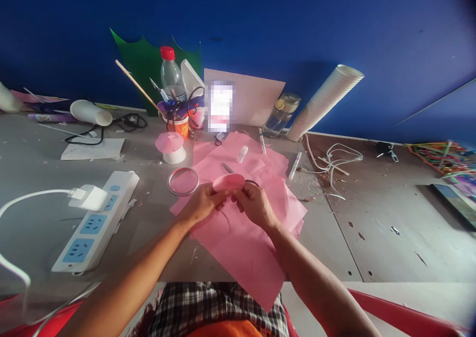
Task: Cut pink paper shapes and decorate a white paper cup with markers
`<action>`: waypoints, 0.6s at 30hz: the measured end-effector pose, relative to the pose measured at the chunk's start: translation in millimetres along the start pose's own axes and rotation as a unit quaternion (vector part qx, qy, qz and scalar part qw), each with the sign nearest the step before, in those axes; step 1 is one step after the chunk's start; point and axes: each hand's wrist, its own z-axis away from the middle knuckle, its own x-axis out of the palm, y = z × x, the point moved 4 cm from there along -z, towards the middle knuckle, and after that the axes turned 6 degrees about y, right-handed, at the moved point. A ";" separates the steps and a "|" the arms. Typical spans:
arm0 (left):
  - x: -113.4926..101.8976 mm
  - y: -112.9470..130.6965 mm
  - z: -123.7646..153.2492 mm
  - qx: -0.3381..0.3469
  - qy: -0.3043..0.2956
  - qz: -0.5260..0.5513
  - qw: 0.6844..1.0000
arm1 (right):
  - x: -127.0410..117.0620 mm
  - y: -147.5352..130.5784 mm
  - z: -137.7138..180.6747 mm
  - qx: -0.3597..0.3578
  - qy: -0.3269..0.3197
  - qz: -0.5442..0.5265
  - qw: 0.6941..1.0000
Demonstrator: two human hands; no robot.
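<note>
A round pink paper disc (228, 182) is pinched by its near edge between my two hands. My left hand (206, 201) grips it from the left, and my right hand (255, 203) from the right, thumbs close together. Beneath them spread several overlapping pink paper sheets (253, 257). Scissors (227, 168) lie partly hidden behind the disc. To the left of my hands rests a clear ring-shaped lid or tape roll (183, 181). Beyond it stands an upturned white paper cup (174, 156) topped with a folded pink paper piece (169, 142).
A power strip (94, 223) with a plugged-in charger (88, 198) lies at left. Along the wall stand a red-capped bottle (172, 74), a lit screen (220, 106), a water bottle (281, 116) and a tall leaning cup stack (325, 101). Markers (295, 166) and a white cable (330, 161) lie right.
</note>
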 end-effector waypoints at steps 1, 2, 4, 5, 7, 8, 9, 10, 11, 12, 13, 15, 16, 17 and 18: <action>-0.2 0.0 0.0 -0.001 0.002 -0.006 1.000 | 0.2 0.1 0.1 0.004 -0.001 -0.004 1.000; -0.4 -0.1 -0.1 -0.002 0.003 -0.011 1.000 | 0.3 0.2 0.2 0.007 -0.002 -0.007 1.000; -0.6 -0.9 -0.5 -0.002 0.005 -0.015 1.000 | -0.2 -0.4 0.4 0.009 -0.002 -0.009 1.000; -0.7 -1.4 -0.7 -0.003 0.005 -0.017 1.000 | -0.7 -1.1 0.5 0.007 -0.003 -0.010 1.000; -0.7 -2.1 -1.0 -0.004 0.006 -0.024 1.000 | -2.3 -3.3 0.8 0.000 -0.006 -0.016 1.000; -0.7 -2.1 -1.0 -0.005 0.007 -0.028 1.000 | -3.4 -4.7 0.9 -0.004 -0.007 -0.021 1.000; -0.6 -1.9 -0.9 -0.007 0.009 -0.030 0.999 | -4.5 -6.0 1.1 -0.009 -0.008 -0.027 1.000; -0.5 -1.7 -0.8 -0.010 0.011 -0.030 0.999 | -5.7 -7.3 1.2 -0.014 -0.006 -0.031 0.999; -0.3 -1.4 -0.6 -0.014 0.013 -0.029 0.999 | -6.8 -8.3 1.3 -0.017 -0.003 -0.034 0.999; -0.1 -1.2 -0.3 -0.017 0.014 -0.027 0.999 | -7.5 -8.9 1.4 -0.020 0.000 -0.036 0.999; 0.1 -1.0 -0.2 -0.021 0.016 -0.026 0.999 | -8.0 -9.2 1.5 -0.021 0.003 -0.035 0.999; 0.5 -0.4 0.1 -0.021 0.018 -0.027 0.999 | -8.2 -8.7 1.6 -0.023 0.011 -0.028 0.999; 0.7 -0.2 0.1 -0.020 0.017 -0.027 0.999 | -7.9 -8.0 1.7 -0.022 0.015 -0.022 0.999; 0.9 -0.1 0.2 -0.020 0.015 -0.026 0.999 | -7.5 -7.1 1.7 -0.022 0.019 -0.016 0.999; 1.1 0.0 0.2 -0.021 0.014 -0.025 0.999 | -7.1 -6.1 1.7 -0.021 0.023 -0.008 0.999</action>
